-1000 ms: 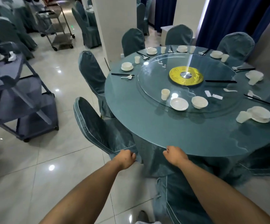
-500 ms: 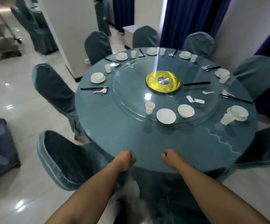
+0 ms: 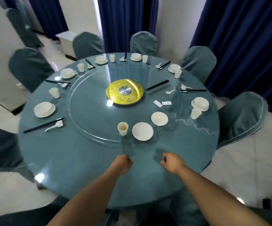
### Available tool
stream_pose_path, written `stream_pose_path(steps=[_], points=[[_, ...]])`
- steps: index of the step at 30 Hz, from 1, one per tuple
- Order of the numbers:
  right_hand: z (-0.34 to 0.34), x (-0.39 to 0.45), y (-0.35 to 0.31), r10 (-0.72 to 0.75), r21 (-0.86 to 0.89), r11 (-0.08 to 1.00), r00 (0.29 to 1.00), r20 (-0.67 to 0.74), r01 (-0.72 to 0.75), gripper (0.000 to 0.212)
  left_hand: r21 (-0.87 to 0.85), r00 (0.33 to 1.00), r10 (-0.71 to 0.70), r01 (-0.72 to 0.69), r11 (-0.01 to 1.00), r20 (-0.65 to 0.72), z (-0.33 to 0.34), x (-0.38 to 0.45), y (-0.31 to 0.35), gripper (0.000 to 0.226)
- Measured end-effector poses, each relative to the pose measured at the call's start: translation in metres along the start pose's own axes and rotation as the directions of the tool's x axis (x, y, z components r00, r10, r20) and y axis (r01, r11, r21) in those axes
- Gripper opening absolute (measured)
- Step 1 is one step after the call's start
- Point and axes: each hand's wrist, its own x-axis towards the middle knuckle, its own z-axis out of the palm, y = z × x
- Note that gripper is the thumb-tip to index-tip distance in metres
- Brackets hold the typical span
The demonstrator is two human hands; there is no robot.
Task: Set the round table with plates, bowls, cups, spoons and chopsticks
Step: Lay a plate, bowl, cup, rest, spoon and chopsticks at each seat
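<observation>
We are looking down on the round table with its teal cloth under a glass top [image 3: 76, 160], and both our bare forearms are reaching out over its near part. Our left hand [image 3: 123, 163] is hovering above the glass with its fingers curled into a loose fist, holding nothing, and our right hand [image 3: 171, 162] is hanging just beside it, likewise curled inward and empty; neither is touching any tableware. Ahead of them, the large clear glass turntable [image 3: 89, 115] is sitting in the middle of the table around a round gold hub with a silver centre [image 3: 124, 91]. On the near edge of the turntable a small white cup [image 3: 122, 128] is standing upright, with a flat white round plate [image 3: 142, 131] just to its right and a white round bowl [image 3: 159, 118] beyond that. Further in, a pair of black chopsticks [image 3: 157, 85], a white spoon [image 3: 170, 91] and two small white rectangular rests [image 3: 162, 103] are lying on the same glass. Around the outer ring we are seeing laid places: a white bowl on a plate at our left [image 3: 44, 109] with black chopsticks and a white spoon [image 3: 44, 125] near it, and a stacked white bowl and plate at our right [image 3: 200, 103] with a tilted white cup [image 3: 195, 113] touching its near side. Chairs in teal covers [image 3: 241, 118] are ringing the table, with dark blue curtains [image 3: 246, 38] behind.
</observation>
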Motion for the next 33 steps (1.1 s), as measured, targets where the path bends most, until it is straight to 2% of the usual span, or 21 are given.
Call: stream_pose_path(steps=[6,10,15,19,22,24,28,33], points=[[-0.023,0.051,0.009,0.055,0.057,0.997,0.998,0.006,-0.055,0.023,-0.002,0.999,0.021,-0.021,1.0,-0.039,-0.017,0.054,0.032,0.014],[-0.043,0.1,0.002,0.051,0.079,0.995,0.998,0.033,-0.054,0.024,0.052,0.998,-0.059,0.06,0.997,-0.021,-0.032,0.09,0.047,0.023],[-0.049,0.156,-0.017,0.098,0.242,0.964,0.993,0.069,-0.112,0.019,-0.051,0.978,-0.206,0.204,0.978,-0.032,-0.042,0.129,0.057,0.02],[-0.027,0.196,-0.029,0.226,0.407,0.881,0.97,0.086,-0.241,0.009,-0.34,0.909,-0.413,0.371,0.864,-0.056,-0.023,0.163,0.055,0.022],[-0.007,0.216,-0.033,0.313,0.473,0.823,0.946,0.086,-0.315,0.023,-0.511,0.861,-0.508,0.423,0.748,-0.031,-0.005,0.182,0.053,0.024],[0.005,0.227,-0.035,0.365,0.514,0.781,0.927,0.083,-0.354,0.027,-0.571,0.842,-0.539,0.435,0.697,-0.016,0.005,0.198,0.05,0.022],[0.019,0.236,-0.04,0.416,0.545,0.74,0.905,0.091,-0.395,0.019,-0.665,0.83,-0.558,0.403,0.629,-0.025,0.014,0.211,0.048,0.018],[0.025,0.231,-0.044,0.448,0.566,0.703,0.886,0.121,-0.432,0.017,-0.689,0.791,-0.611,0.448,0.57,0.009,0.014,0.211,0.043,0.007]])
